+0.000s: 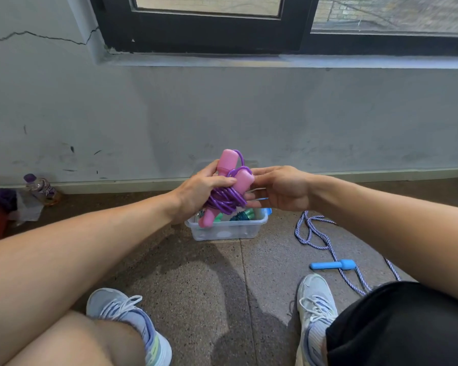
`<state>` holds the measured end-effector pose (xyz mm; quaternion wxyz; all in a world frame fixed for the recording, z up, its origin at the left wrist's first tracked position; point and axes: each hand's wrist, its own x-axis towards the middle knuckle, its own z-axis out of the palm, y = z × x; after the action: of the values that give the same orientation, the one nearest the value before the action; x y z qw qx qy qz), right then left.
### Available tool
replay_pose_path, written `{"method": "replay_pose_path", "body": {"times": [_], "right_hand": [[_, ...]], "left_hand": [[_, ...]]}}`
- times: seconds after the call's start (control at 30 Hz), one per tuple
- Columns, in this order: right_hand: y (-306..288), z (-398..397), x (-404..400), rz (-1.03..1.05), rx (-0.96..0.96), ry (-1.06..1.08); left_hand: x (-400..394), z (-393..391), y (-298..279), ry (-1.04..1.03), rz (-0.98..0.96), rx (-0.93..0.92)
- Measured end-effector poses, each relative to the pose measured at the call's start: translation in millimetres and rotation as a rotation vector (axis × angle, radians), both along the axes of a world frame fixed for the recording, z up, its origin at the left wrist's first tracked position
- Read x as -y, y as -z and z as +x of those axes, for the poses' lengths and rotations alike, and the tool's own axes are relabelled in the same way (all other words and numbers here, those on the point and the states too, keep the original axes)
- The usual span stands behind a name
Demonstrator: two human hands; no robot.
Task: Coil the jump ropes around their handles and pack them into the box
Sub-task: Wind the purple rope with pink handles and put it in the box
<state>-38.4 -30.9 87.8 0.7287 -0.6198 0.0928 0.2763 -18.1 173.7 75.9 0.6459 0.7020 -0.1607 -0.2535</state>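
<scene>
My left hand (196, 194) grips a jump rope with two pink handles (236, 171) and a purple cord (225, 200) coiled round them, held above a clear plastic box (228, 229). My right hand (278, 188) is beside the bundle, its fingers behind the right pink handle and the coil. Inside the box lie green and teal handles (242, 215). A second rope, blue-and-white braided (320, 233) with a blue handle (332, 264), lies uncoiled on the floor at the right.
The box stands on the speckled floor close to the grey wall under a window. A plastic bottle (41, 188) and some cloth lie at the far left by the wall. My two shoes (127, 318) are planted in front of the box.
</scene>
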Motion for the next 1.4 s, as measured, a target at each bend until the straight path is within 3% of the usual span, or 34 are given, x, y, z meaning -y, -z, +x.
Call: {"method": "replay_pose_path", "body": {"times": [0.13, 0.3, 0.63, 1.0, 1.13, 1.2, 1.4], "right_hand": [[-0.8, 1.8, 3.6, 0.097, 0.033, -0.031], [2.6, 3.1, 0.7, -0.045, 0.172, -0.075], [1.6, 2.1, 0.4, -0.293, 0.401, -0.169], [-5.0, 4.7, -15.2, -0.268, 0.401, 0.077], [-1.0, 6.2, -19.2, -0.254, 0.324, 0.143], [-2.4, 4.7, -18.0, -0.246, 0.278, 0.122], [-2.6, 1.5, -22.5, -0.465, 0.271, -0.128]], "left_hand": [[7.4, -1.9, -4.5, -0.041, -0.159, -0.159], [8.7, -8.3, -8.8, 0.039, -0.287, -0.389], [2.7, -10.2, -12.7, 0.113, -0.235, -0.508], [14.1, -7.7, -19.5, -0.066, -0.302, -0.387], [15.6, -1.4, -12.4, -0.175, -0.145, -0.259], [15.9, 0.5, -4.9, -0.205, -0.016, -0.191], [26.1, -0.3, 10.2, -0.362, 0.073, -0.121]]}}
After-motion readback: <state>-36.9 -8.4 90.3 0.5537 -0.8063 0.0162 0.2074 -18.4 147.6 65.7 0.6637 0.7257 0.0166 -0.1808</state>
